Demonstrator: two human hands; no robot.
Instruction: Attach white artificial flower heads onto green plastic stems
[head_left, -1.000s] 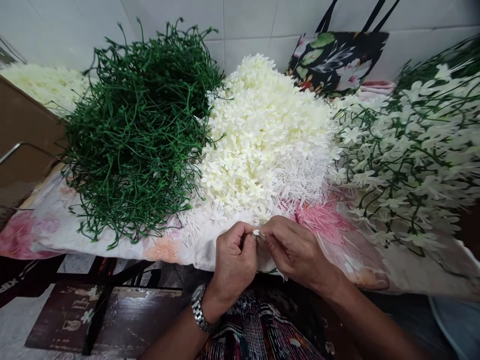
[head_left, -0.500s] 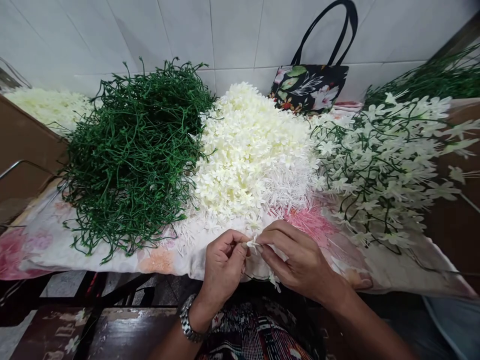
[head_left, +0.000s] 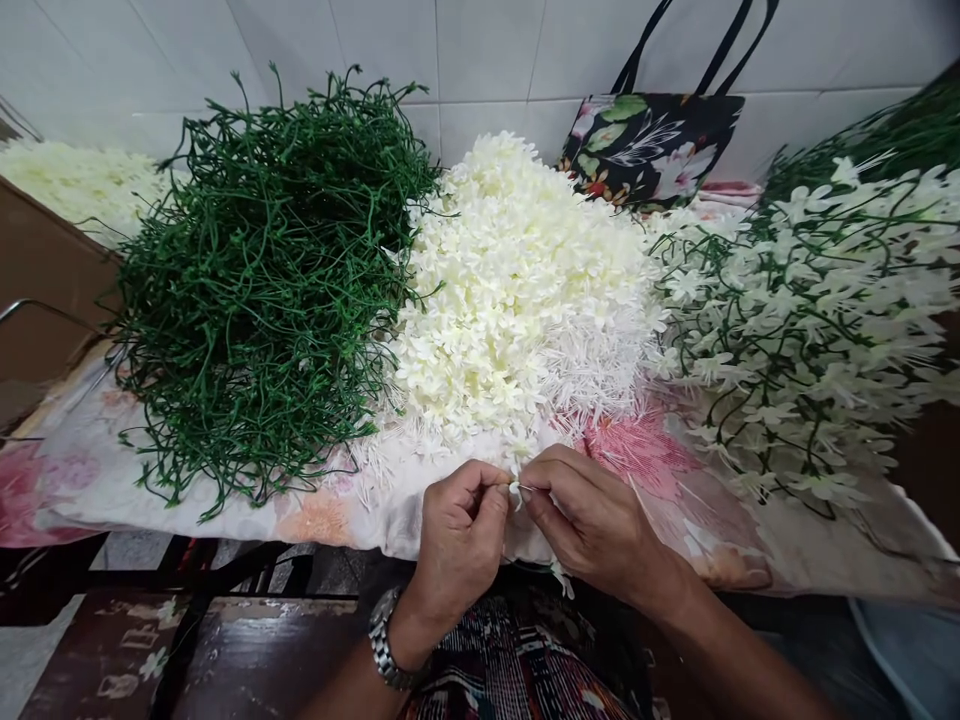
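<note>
A small white artificial flower [head_left: 515, 491] is between my fingertips, just in front of the petal pile. My left hand [head_left: 466, 520] is closed, thumb and forefinger pinching the flower from the left. From the other side, my right hand [head_left: 592, 515] pinches a thin white stamen that meets the flower's centre; its far end is hidden by my fingers. Another white flower [head_left: 562, 580] hangs below my right hand, its stem mostly hidden. Loose cream petals [head_left: 510, 290] are heaped ahead, with white stamens [head_left: 600, 355] at the pile's right side.
Green plastic stems [head_left: 262, 290] form a big tangled heap on the left. Assembled white flower sprays [head_left: 810, 320] lie to the right. A floral bag [head_left: 652, 150] leans on the tiled wall. Floral cloth [head_left: 225, 530] covers the worktop; a cardboard box [head_left: 45, 280] stands far left.
The flower at my fingertips has turned, its petals now pointing more up and down. My hands stay close together, and the view has shifted slightly.
</note>
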